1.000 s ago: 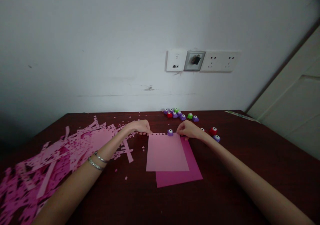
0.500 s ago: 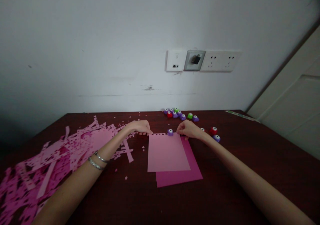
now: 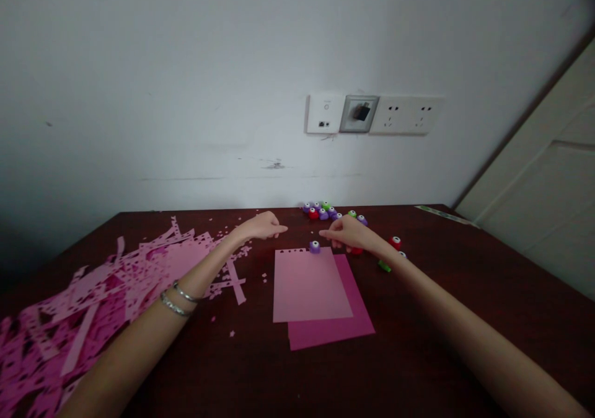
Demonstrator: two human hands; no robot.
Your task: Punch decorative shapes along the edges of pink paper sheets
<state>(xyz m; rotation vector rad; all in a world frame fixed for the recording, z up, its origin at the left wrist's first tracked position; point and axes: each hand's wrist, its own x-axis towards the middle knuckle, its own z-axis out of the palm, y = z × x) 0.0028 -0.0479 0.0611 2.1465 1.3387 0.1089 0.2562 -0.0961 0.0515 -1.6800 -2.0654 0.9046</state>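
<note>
My left hand (image 3: 264, 226) is above the table, left of the paper's far edge, its fingers curled in and the thumb side pointing right; nothing shows in it. My right hand (image 3: 348, 232) hovers beyond the far right corner with fingers bent and apart, holding nothing visible. Both are off the light pink paper sheet (image 3: 309, 288), which overlaps a darker pink sheet (image 3: 332, 335). Small punched holes run along the light sheet's far edge. At that edge sits a purple craft punch (image 3: 315, 247). A red punch (image 3: 356, 251) is partly hidden under my right hand.
A heap of punched pink paper strips (image 3: 116, 281) covers the table's left side, with tiny cut-outs around it. Several small punches (image 3: 323, 214) stand near the wall. Right of my right hand are another red punch (image 3: 395, 242) and a green piece (image 3: 384, 266).
Both hands have let go of the light sheet's far edge and lifted away from it. The purple punch stays at that edge. The view has shifted slightly.
</note>
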